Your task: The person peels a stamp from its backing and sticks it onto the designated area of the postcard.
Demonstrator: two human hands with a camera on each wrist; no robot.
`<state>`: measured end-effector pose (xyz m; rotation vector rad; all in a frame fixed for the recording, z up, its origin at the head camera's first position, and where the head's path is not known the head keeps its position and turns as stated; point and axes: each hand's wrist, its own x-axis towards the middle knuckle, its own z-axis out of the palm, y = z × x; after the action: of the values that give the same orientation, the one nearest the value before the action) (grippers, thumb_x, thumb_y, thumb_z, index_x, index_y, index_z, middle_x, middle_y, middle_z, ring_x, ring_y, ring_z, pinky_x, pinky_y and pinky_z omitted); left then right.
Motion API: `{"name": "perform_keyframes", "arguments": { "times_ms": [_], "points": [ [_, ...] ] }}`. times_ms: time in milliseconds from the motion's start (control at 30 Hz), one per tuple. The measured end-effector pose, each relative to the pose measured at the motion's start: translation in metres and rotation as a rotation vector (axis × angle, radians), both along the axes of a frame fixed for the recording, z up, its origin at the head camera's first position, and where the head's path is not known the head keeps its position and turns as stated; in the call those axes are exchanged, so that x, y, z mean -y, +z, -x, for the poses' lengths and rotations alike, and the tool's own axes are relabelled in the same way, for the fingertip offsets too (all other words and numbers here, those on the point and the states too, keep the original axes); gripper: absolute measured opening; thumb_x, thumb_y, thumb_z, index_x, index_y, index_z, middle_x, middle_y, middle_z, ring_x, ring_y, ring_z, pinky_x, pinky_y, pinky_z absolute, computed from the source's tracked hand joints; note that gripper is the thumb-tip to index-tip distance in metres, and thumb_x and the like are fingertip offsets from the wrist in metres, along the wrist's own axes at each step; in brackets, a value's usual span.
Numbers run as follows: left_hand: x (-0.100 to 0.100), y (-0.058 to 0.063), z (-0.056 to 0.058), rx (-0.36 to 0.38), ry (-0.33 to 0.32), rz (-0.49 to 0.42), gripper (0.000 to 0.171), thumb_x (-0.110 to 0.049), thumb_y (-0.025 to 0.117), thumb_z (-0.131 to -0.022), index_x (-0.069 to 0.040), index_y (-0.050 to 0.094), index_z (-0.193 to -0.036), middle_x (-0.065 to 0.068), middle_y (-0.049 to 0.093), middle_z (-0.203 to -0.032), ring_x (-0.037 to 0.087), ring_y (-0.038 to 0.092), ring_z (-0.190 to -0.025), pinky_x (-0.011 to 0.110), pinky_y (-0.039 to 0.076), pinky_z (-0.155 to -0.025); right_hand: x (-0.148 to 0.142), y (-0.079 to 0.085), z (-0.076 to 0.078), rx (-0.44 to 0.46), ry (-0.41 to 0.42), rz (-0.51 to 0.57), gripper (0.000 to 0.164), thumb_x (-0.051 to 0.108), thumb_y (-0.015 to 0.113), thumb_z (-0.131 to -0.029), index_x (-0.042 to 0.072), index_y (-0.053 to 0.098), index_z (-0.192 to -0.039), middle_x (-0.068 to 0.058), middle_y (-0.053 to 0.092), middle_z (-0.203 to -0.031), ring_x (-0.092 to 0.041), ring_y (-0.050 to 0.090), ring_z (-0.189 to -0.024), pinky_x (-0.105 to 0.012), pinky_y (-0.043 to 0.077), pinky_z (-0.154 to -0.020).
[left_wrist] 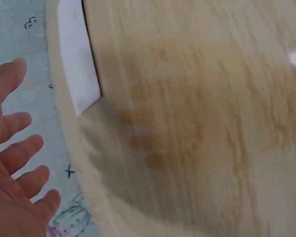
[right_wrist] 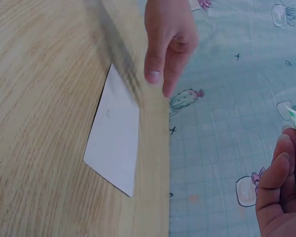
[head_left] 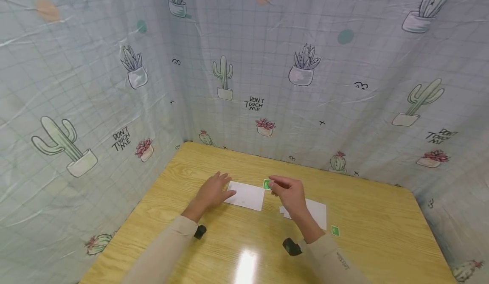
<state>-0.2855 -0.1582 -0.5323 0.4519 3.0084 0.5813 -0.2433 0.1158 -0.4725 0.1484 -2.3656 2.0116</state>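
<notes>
Paper [head_left: 244, 200], white and rectangular, lies flat on the wooden table [head_left: 229, 243], and from my distant place I see the two hands of the person near it. In the right hand [head_left: 293, 194] a small green label [head_left: 266, 184] with white border is pinched between thumb and fingers; in the head view it appears just at the far right corner of this sheet, while the right wrist camera shows me that it is raised and slightly bent. The left hand [head_left: 213, 191] grips nothing: its fingers are loosely spread at the left end of the same sheet, and the thumb reaches over the edge in my head view, but both wrist views show the hand above the surface. Under the right forearm I find a second white sheet [head_left: 317, 214], partly covered, with a little white piece [head_left: 282, 210] at its left side. Near its lower right corner another green label [head_left: 335, 231] rests on the table. Behind the table hangs a pale curtain [head_left: 237, 33] with printed cacti.
</notes>
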Motion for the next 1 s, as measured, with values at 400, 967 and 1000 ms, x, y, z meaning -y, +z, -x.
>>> {"name": "perform_keyframes", "arguments": {
  "times_ms": [400,967,1000],
  "points": [
    [0.009,-0.034,0.015,0.011,0.0,0.13,0.067,-0.064,0.045,-0.096,-0.03,0.037,-0.153,0.004,0.027,-0.164,0.04,0.018,-0.153,0.074,0.015,-0.114,0.005,-0.007,0.007,-0.01,-0.021,-0.021,0.022,0.015,0.071,-0.091,0.004,0.075,-0.11,-0.013,0.073,-0.09,-0.03,0.067,-0.078,-0.026,0.058,-0.068],
    [0.014,-0.039,0.014,0.072,-0.054,0.205,0.065,-0.064,0.04,-0.097,-0.033,0.033,-0.154,-0.003,0.022,-0.166,0.042,0.014,-0.153,0.077,0.013,-0.113,0.009,-0.02,0.018,0.024,-0.065,-0.037,0.02,0.014,0.07,-0.092,0.007,0.075,-0.11,-0.012,0.074,-0.095,-0.022,0.066,-0.077,-0.034,0.059,-0.074],
    [0.013,-0.04,0.015,0.075,-0.056,0.204,0.065,-0.064,0.041,-0.097,-0.033,0.033,-0.154,-0.002,0.022,-0.166,0.042,0.014,-0.153,0.077,0.013,-0.112,0.009,-0.022,0.019,0.026,-0.066,-0.039,0.02,0.014,0.07,-0.092,0.006,0.075,-0.11,-0.012,0.074,-0.096,-0.022,0.066,-0.077,-0.034,0.059,-0.074]
  ]
}}
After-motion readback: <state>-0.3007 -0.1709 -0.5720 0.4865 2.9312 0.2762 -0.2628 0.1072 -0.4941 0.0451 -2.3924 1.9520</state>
